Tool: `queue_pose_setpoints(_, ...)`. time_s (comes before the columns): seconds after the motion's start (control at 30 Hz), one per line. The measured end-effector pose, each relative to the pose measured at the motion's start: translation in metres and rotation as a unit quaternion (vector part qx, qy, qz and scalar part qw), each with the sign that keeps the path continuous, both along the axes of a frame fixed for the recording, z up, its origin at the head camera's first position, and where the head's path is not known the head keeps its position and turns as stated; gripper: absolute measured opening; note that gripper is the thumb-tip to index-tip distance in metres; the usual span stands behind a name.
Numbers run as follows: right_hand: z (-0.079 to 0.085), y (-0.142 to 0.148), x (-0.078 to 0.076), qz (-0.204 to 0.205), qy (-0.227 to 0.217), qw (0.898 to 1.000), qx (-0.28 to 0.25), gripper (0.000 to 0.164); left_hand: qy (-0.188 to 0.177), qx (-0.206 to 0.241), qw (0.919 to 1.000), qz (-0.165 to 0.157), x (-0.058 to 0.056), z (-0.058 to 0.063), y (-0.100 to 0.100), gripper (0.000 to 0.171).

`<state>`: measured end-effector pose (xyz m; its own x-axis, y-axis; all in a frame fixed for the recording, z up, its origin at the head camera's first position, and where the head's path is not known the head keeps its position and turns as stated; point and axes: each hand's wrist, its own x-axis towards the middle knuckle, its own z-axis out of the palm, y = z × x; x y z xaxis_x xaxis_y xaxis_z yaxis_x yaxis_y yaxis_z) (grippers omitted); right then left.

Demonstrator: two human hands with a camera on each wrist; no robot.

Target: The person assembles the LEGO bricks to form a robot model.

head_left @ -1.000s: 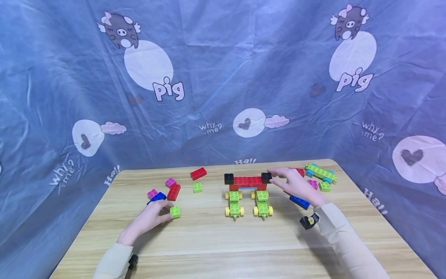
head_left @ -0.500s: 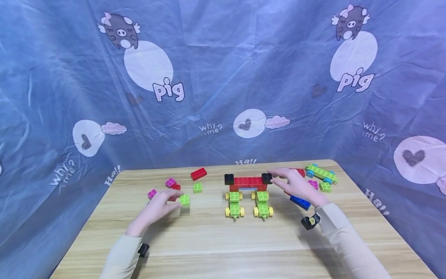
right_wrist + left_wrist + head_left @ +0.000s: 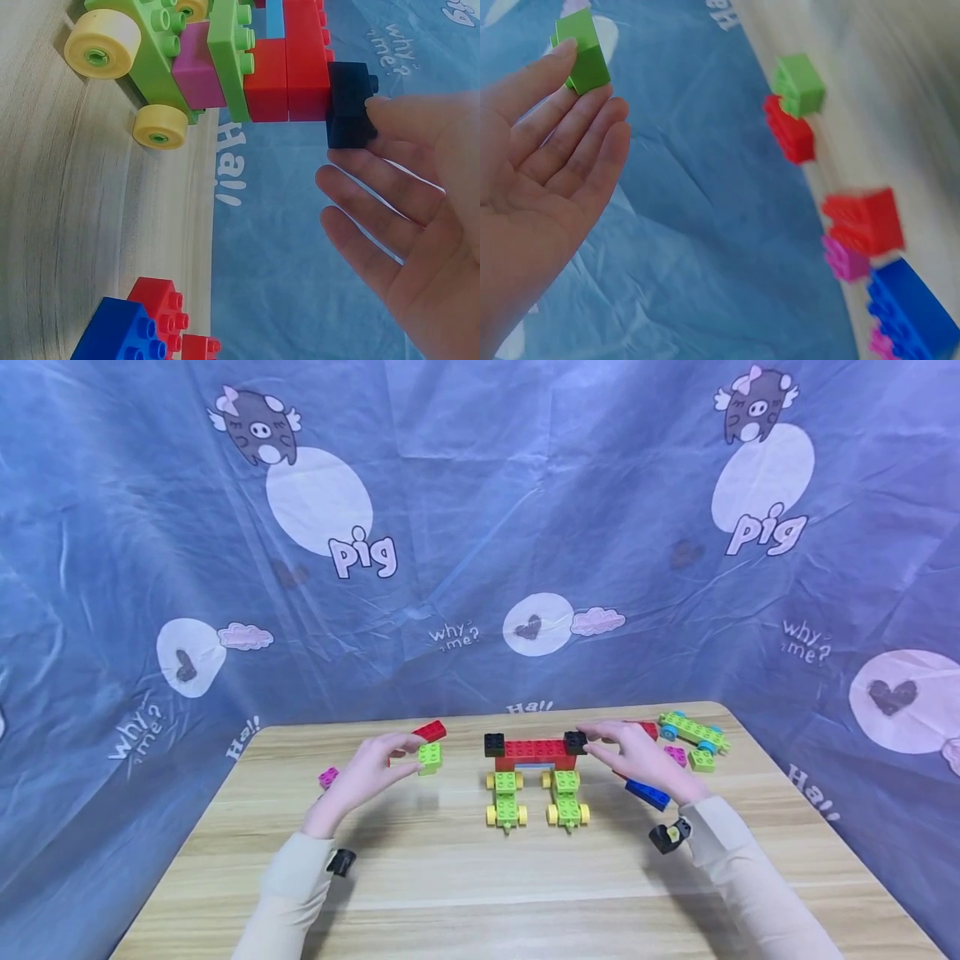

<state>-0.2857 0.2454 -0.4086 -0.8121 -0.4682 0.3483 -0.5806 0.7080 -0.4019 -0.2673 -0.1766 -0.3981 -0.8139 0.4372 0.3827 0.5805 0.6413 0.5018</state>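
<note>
My left hand [image 3: 367, 777] pinches a small green brick [image 3: 583, 51] between thumb and fingertips, up off the table. In the head view this brick overlaps a second green brick, which the left wrist view shows as a loose green brick [image 3: 800, 85] on the table. My right hand [image 3: 637, 758] holds the black brick [image 3: 349, 105] at the right end of the built model between thumb and index finger, its other fingers spread. That model has red bricks [image 3: 534, 750] bridging two green wheeled bases [image 3: 506, 810] with yellow wheels. Another black brick [image 3: 494, 744] tops its left end.
Loose red [image 3: 866, 221], blue [image 3: 915, 311] and pink bricks [image 3: 327, 777] lie on the left, partly behind my left hand. On the right are a blue brick [image 3: 648, 794], a pink brick [image 3: 675, 755], a green brick [image 3: 702, 761] and a green blue-wheeled base [image 3: 692, 732].
My left hand has lifted the green brick from the left of the table and carried it up and to the right. The right hand stays at the black brick.
</note>
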Motion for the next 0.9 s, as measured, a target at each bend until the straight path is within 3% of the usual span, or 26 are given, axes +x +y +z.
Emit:
queue_pose_setpoints(0.17,0.000,0.000,-0.001,-0.001,-0.001,1.000,-0.004,0.038,-0.013,0.004,0.9995,-0.027,-0.005,0.011,0.020,0.033)
queue_pose_setpoints(0.4,-0.001,-0.001,0.000,0.006,0.011,1.000,-0.004,0.037,-0.015,0.000,0.9986,-0.051,-0.017,0.016,0.046,0.034)
queue_pose_setpoints(0.6,0.000,-0.002,0.000,0.000,0.004,1.000,-0.002,0.037,-0.044,0.044,0.9944,-0.086,-0.028,0.018,0.069,0.033)
queue_pose_setpoints(0.9,0.000,0.000,-0.001,-0.002,-0.012,1.000,-0.005,0.038,-0.041,0.027,0.9953,-0.083,-0.038,0.020,0.098,0.034)
